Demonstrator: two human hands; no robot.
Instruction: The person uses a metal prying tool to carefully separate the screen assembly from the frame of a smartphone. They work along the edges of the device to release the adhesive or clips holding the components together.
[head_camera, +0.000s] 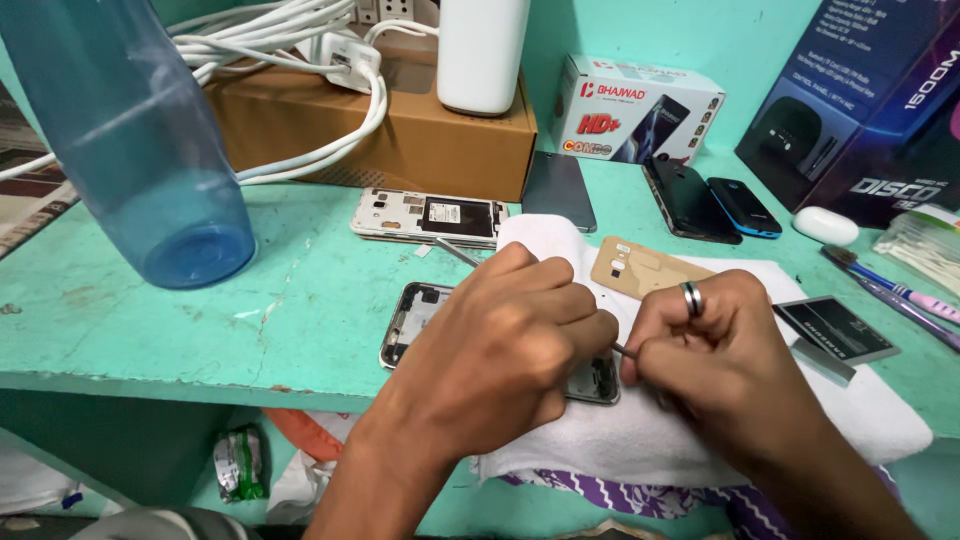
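My left hand presses down on an opened phone that lies back-up, half on a white towel. Tweezers stick out from between its fingers. My right hand, with a ring on one finger, pinches a thin metal tool whose tip points at the phone's lower end. A gold back cover lies on the towel just beyond my hands. A flat dark battery rests at the right of my right hand.
A blue water bottle stands at the left. Behind are another opened phone, a cardboard box with white cables, a grey phone, two dark phones, a white case, brushes and product boxes.
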